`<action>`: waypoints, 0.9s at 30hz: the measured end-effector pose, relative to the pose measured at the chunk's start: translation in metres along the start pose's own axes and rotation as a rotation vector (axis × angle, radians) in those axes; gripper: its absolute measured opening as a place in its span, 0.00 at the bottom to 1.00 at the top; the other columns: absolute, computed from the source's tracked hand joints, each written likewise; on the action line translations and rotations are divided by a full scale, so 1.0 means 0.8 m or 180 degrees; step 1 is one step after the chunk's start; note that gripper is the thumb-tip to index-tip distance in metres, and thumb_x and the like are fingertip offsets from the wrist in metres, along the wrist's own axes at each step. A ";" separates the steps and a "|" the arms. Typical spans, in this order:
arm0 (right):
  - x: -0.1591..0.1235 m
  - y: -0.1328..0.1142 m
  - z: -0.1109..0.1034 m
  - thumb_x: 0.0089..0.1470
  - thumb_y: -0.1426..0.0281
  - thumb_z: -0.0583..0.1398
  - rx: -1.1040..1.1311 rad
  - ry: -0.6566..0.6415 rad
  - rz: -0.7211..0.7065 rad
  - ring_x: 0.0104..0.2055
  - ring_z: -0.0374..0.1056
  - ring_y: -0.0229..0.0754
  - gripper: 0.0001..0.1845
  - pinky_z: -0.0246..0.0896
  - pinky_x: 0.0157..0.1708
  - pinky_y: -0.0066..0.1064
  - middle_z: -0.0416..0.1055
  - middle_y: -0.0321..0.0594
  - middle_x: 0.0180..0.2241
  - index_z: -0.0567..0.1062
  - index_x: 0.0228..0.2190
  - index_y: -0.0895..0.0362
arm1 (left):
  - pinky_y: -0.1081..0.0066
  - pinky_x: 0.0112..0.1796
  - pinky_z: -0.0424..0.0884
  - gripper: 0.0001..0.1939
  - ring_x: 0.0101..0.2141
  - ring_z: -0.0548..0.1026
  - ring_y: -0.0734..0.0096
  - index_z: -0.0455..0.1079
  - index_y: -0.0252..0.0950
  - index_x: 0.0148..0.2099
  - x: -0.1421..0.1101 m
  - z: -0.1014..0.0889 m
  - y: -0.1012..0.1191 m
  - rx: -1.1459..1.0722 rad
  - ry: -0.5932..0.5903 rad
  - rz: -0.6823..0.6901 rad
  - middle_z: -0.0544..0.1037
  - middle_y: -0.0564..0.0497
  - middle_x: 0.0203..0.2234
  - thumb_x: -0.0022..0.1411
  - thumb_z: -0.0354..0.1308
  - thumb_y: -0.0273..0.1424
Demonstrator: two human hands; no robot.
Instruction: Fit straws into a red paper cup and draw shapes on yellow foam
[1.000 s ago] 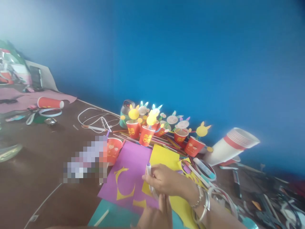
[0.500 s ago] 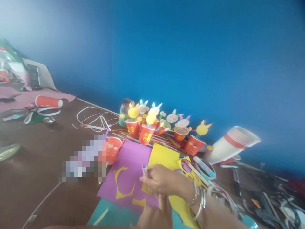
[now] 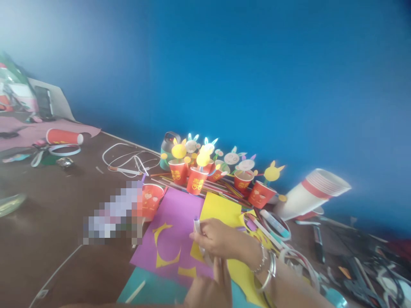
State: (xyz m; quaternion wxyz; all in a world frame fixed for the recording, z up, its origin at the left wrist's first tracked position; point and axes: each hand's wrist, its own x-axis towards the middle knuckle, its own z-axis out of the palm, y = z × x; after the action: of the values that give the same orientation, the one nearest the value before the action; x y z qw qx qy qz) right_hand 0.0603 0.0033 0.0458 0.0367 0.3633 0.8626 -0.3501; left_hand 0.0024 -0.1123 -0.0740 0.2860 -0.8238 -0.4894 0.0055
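White pen (image 3: 197,226) with a purple end is gripped in the right hand (image 3: 213,237), tilted above the right part of the purple sheet (image 3: 180,209). Near that sheet's closest edge, the left hand (image 3: 208,288) has its fingers up by the pen's lower end; whether they grip it, I cannot tell. Yellow scraps (image 3: 168,259) lie on the purple sheet, a yellow sheet (image 3: 221,207) to its right, and a teal sheet (image 3: 157,286) on its near side. Beyond its far edge stand red cups (image 3: 196,182) with paper rabbit heads
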 end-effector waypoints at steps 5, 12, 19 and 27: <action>0.003 0.003 -0.001 0.60 0.65 0.53 0.0003 0.0075 0.0013 0.24 0.55 0.33 0.19 0.47 0.25 0.26 0.57 0.31 0.21 0.58 0.19 0.56 | 0.75 0.13 0.64 0.24 0.11 0.68 0.77 0.66 0.38 0.61 -0.002 0.011 0.006 -0.0094 0.0183 -0.0170 0.74 0.25 0.50 0.63 0.53 0.31; 0.008 0.010 -0.006 0.61 0.63 0.54 0.0105 0.0062 0.0201 0.21 0.51 0.32 0.23 0.44 0.24 0.27 0.53 0.28 0.17 0.55 0.17 0.55 | 0.73 0.13 0.65 0.26 0.11 0.67 0.78 0.63 0.37 0.63 -0.002 0.017 0.013 0.0092 0.0045 -0.0123 0.72 0.23 0.52 0.63 0.52 0.30; 0.014 0.016 -0.010 0.60 0.63 0.53 0.0139 0.0124 0.0359 0.20 0.48 0.32 0.22 0.44 0.22 0.27 0.50 0.27 0.17 0.55 0.17 0.55 | 0.77 0.13 0.64 0.24 0.11 0.68 0.80 0.67 0.40 0.60 -0.002 0.019 0.009 -0.0237 0.0127 -0.0284 0.72 0.25 0.52 0.62 0.54 0.29; 0.022 0.051 -0.004 0.60 0.57 0.53 0.0317 0.0294 0.0390 0.24 0.56 0.34 0.21 0.51 0.26 0.28 0.59 0.31 0.20 0.66 0.22 0.58 | 0.75 0.13 0.67 0.25 0.12 0.69 0.78 0.64 0.41 0.63 -0.001 0.011 0.007 -0.0028 -0.0073 -0.0197 0.71 0.25 0.54 0.63 0.53 0.30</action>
State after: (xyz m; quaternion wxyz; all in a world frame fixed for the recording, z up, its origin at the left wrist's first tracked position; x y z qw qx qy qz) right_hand 0.0747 0.0361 0.0189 0.0002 0.4326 0.8210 -0.3725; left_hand 0.0040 -0.1108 -0.0842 0.2768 -0.8094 -0.5178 0.0041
